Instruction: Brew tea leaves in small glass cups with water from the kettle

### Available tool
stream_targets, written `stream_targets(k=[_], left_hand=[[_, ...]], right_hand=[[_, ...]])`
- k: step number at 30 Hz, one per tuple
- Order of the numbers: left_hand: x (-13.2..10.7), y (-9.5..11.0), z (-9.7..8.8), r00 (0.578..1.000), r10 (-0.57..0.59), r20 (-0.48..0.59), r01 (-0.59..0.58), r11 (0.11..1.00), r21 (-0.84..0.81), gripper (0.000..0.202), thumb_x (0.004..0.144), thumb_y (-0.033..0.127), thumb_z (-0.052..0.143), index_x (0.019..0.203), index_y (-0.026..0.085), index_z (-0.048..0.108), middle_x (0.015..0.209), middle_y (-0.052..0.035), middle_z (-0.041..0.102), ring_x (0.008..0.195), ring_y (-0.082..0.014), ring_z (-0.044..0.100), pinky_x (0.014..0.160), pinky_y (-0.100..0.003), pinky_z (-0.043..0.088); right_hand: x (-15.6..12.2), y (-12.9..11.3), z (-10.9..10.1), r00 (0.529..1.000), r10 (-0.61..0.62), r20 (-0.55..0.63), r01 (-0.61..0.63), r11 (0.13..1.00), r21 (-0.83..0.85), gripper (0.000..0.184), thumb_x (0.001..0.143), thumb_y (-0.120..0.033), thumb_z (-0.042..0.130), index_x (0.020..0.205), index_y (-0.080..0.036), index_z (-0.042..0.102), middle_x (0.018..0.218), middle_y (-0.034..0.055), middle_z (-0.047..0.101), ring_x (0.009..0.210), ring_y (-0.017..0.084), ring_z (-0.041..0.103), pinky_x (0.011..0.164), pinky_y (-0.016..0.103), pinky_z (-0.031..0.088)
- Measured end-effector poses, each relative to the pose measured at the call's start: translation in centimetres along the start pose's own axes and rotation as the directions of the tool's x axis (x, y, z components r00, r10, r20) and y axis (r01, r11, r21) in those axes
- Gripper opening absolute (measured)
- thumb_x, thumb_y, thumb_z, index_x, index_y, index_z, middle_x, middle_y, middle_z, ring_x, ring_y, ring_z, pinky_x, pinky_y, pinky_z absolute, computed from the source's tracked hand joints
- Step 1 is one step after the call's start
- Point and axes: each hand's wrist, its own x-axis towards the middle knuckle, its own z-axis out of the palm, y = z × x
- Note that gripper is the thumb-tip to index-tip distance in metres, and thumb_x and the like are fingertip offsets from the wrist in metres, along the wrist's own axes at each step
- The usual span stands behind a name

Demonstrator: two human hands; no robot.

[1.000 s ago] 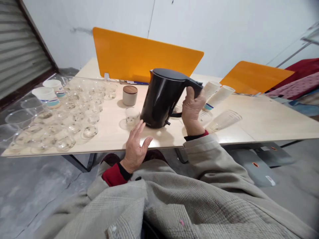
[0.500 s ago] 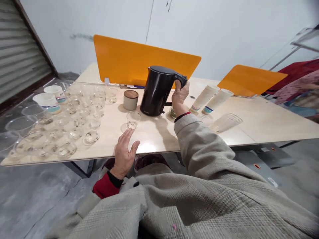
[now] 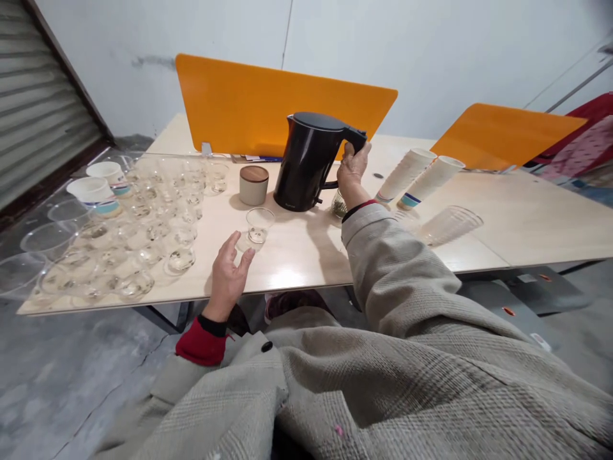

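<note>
My right hand (image 3: 353, 167) is closed round the handle of a black electric kettle (image 3: 306, 163), which leans slightly toward its spout side. Whether its base touches the table is hard to tell. My left hand (image 3: 230, 271) is open, thumb and fingers apart, just left of a clear plastic cup (image 3: 260, 223) with small dark bits at its bottom. Behind the cup stands a pale canister (image 3: 253, 186) with a wooden lid. A glass jar (image 3: 339, 206) with dark green contents is partly hidden behind my right wrist.
Many clear cups (image 3: 182, 259) crowd the table's left side, beside two paper cups (image 3: 90, 191). To the right lie stacked paper cups (image 3: 407, 172) and a stack of clear cups (image 3: 453, 227). Orange dividers (image 3: 282, 108) stand along the back.
My left hand has drawn back a little to the left, its thumb and fingers curving more. The right hand still holds the kettle. The view has shifted slightly.
</note>
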Motion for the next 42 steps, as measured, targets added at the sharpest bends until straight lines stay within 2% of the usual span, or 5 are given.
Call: stream_targets(k=[5, 9, 13, 26, 42], left_hand=[[1.1, -1.0, -0.3, 1.000, -0.006, -0.027, 0.006, 1.000, -0.009, 0.068, 0.097, 0.059, 0.069, 0.150, 0.018, 0.060, 0.163, -0.0185, 0.057, 0.152, -0.0322, 0.056, 0.128, -0.052, 0.046], [2.5, -1.7, -0.2, 0.999, 0.033, 0.004, -0.033, 0.996, 0.078, 0.066, 0.100, 0.054, 0.064, 0.154, 0.019, 0.057, 0.164, -0.0173, 0.057, 0.151, -0.0328, 0.056, 0.129, -0.054, 0.044], [4.3, -2.4, 0.4, 0.997, 0.008, 0.082, -0.025, 0.979, 0.203, 0.071, 0.100, 0.047, 0.062, 0.161, 0.014, 0.049, 0.167, -0.0198, 0.053, 0.157, -0.0347, 0.049, 0.132, -0.055, 0.039], [4.8, -2.2, 0.4, 0.965, 0.047, 0.258, -0.150, 0.905, 0.397, 0.071, 0.100, 0.043, 0.059, 0.163, 0.014, 0.046, 0.160, -0.0179, 0.061, 0.152, -0.0329, 0.055, 0.129, -0.049, 0.042], [4.1, -2.2, -0.4, 0.995, 0.075, 0.073, -0.101, 0.855, 0.509, 0.064, 0.097, 0.027, 0.053, 0.160, 0.013, 0.050, 0.164, -0.0185, 0.057, 0.157, -0.0320, 0.049, 0.133, -0.052, 0.039]], right_hand=[[-5.9, -4.4, -3.9, 0.998, -0.047, -0.040, 0.038, 0.977, -0.209, 0.074, 0.106, -0.071, 0.034, 0.156, -0.019, 0.049, 0.165, 0.0252, 0.044, 0.159, 0.040, 0.038, 0.129, 0.074, 0.025], [-15.5, -8.8, -5.9, 0.984, -0.061, 0.168, 0.059, 0.998, 0.016, 0.080, 0.106, -0.072, 0.027, 0.166, -0.021, 0.038, 0.165, 0.0172, 0.050, 0.156, 0.031, 0.047, 0.131, 0.063, 0.034], [-22.4, -10.8, -5.1, 0.786, 0.052, 0.616, -0.222, 0.953, 0.204, 0.086, 0.106, -0.075, 0.030, 0.163, -0.013, 0.046, 0.157, 0.0190, 0.062, 0.150, 0.027, 0.057, 0.131, 0.048, 0.041], [-23.5, -14.8, -5.2, 0.556, -0.134, 0.820, 0.113, 0.990, 0.086, 0.069, 0.112, -0.034, 0.010, 0.159, -0.015, 0.057, 0.152, 0.0126, 0.068, 0.144, 0.025, 0.062, 0.124, 0.042, 0.048], [-24.3, -11.3, -4.5, 0.731, -0.011, 0.682, -0.062, 0.995, 0.083, 0.074, 0.113, -0.058, 0.018, 0.160, -0.014, 0.054, 0.158, 0.0173, 0.062, 0.148, 0.028, 0.057, 0.124, 0.046, 0.046]])
